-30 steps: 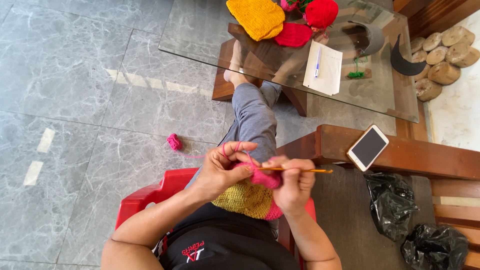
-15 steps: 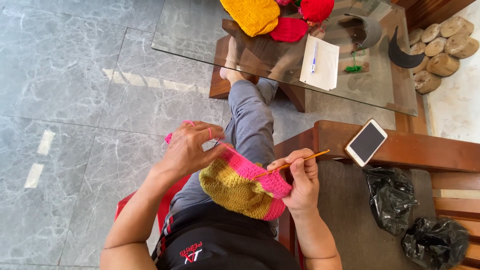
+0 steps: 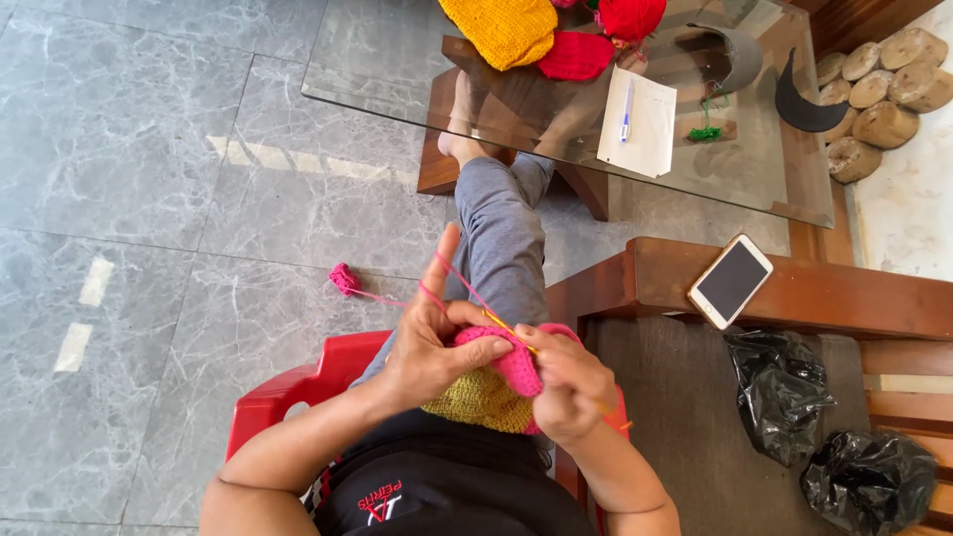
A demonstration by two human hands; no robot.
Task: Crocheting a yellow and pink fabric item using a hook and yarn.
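Note:
I sit on a red plastic chair [image 3: 288, 392] with a pink and yellow crochet piece [image 3: 491, 382] in my lap. My left hand [image 3: 432, 342] pinches the pink edge of the piece, its forefinger raised with pink yarn [image 3: 437, 296] over it. My right hand [image 3: 571, 387] is closed around a yellow crochet hook [image 3: 508, 328] whose tip sits in the pink edge. The yarn strand runs left to a small pink yarn ball [image 3: 344, 280] on the grey tile floor. My grey-trousered leg [image 3: 501, 233] stretches under the table.
A glass-topped table [image 3: 397, 79] ahead carries yellow [image 3: 501, 30] and red crochet pieces [image 3: 576, 55], paper with a pen [image 3: 640, 119], and a green thread bit. A phone [image 3: 730, 281] lies on a wooden bench arm at right. Black plastic bags [image 3: 784, 392] sit below it.
My left hand came back from the left to meet my right hand over the lap. The stretched piece is bunched again, and the hook tip now sits in the pink edge.

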